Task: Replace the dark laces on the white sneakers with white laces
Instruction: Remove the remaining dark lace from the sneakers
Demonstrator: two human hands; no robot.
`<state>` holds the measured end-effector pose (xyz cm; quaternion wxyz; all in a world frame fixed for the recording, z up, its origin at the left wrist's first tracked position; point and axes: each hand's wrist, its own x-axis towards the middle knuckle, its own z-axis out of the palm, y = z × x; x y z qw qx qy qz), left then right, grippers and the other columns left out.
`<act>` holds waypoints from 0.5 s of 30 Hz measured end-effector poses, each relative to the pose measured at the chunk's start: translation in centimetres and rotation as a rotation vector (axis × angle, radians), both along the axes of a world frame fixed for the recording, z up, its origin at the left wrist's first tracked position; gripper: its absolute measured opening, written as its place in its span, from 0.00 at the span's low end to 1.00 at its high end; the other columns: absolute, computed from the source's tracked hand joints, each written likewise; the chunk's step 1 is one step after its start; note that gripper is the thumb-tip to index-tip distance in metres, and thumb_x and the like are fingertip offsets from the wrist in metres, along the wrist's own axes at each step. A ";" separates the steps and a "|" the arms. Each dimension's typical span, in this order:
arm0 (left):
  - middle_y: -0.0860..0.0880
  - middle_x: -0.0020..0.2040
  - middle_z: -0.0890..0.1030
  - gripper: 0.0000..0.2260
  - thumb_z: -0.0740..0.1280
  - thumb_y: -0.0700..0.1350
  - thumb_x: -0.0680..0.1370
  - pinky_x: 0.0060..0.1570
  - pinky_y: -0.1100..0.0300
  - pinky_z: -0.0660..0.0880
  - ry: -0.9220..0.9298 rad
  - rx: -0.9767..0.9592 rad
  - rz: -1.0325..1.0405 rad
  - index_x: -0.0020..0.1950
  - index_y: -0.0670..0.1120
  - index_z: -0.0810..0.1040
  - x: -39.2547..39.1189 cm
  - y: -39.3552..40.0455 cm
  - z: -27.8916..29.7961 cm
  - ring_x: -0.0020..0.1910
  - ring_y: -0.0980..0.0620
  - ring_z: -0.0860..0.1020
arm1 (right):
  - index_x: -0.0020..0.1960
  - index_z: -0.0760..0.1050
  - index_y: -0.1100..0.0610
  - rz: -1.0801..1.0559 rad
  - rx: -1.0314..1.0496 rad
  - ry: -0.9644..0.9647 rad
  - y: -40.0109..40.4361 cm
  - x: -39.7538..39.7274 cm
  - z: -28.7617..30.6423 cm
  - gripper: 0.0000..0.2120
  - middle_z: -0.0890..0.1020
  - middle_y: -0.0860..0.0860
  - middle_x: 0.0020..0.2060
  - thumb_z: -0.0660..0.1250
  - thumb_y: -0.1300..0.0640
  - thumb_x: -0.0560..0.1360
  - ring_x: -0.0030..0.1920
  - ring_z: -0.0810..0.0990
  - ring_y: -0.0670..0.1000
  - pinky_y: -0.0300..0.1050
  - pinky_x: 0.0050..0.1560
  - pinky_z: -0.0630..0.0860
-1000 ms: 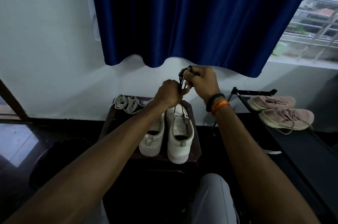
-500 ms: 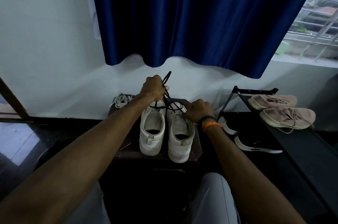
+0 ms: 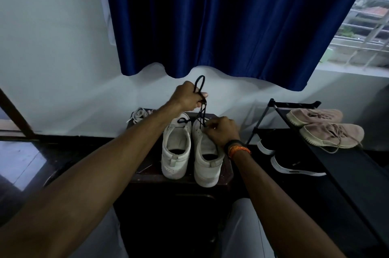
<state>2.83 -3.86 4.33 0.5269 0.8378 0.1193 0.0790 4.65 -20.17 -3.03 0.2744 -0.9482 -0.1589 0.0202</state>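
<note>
holding one dark lace [image 3: 200,97] — two white sneakers [image 3: 190,148]

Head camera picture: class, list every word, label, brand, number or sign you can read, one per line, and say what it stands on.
None: no readable text shows anywhere in this view.
Pair of white low-top sneakers: no logo or print legible.
Pair of pink knit sneakers on the black metal rack: no marking legible.
Black sneakers with white soles: too dark to tell.

Matt white sneakers [image 3: 190,148], corded dark lace [image 3: 201,97], satiny blue curtain [image 3: 231,15].
</note>
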 end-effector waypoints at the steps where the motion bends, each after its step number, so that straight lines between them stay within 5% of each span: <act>1: 0.45 0.34 0.81 0.13 0.71 0.45 0.80 0.26 0.68 0.71 0.000 -0.011 -0.014 0.52 0.34 0.81 0.2 -0.6 0.0 0.24 0.60 0.75 | 0.50 0.85 0.47 -0.006 0.021 0.004 0.2 0.0 0.0 0.10 0.86 0.49 0.45 0.73 0.46 0.70 0.49 0.83 0.54 0.48 0.51 0.80; 8: 0.47 0.30 0.80 0.10 0.71 0.46 0.80 0.28 0.65 0.73 0.038 -0.025 -0.120 0.43 0.40 0.81 0.2 -3.1 -0.6 0.26 0.56 0.76 | 0.52 0.82 0.57 -0.104 -0.004 0.010 0.8 0.9 0.0 0.16 0.84 0.58 0.47 0.71 0.46 0.72 0.47 0.82 0.61 0.47 0.43 0.76; 12: 0.44 0.32 0.79 0.12 0.71 0.44 0.79 0.26 0.66 0.72 0.050 -0.072 -0.077 0.51 0.34 0.80 0.1 -2.9 -0.5 0.26 0.54 0.75 | 0.49 0.84 0.57 -0.152 0.008 -0.040 0.3 1.4 -0.1 0.10 0.84 0.60 0.44 0.70 0.52 0.73 0.47 0.81 0.64 0.46 0.42 0.73; 15: 0.43 0.34 0.79 0.12 0.71 0.43 0.80 0.26 0.66 0.72 0.044 -0.088 -0.071 0.52 0.33 0.81 0.0 -2.8 -0.2 0.28 0.53 0.75 | 0.46 0.85 0.55 -0.186 0.056 -0.052 -0.3 1.8 -0.1 0.12 0.84 0.58 0.39 0.70 0.47 0.75 0.44 0.81 0.62 0.44 0.41 0.70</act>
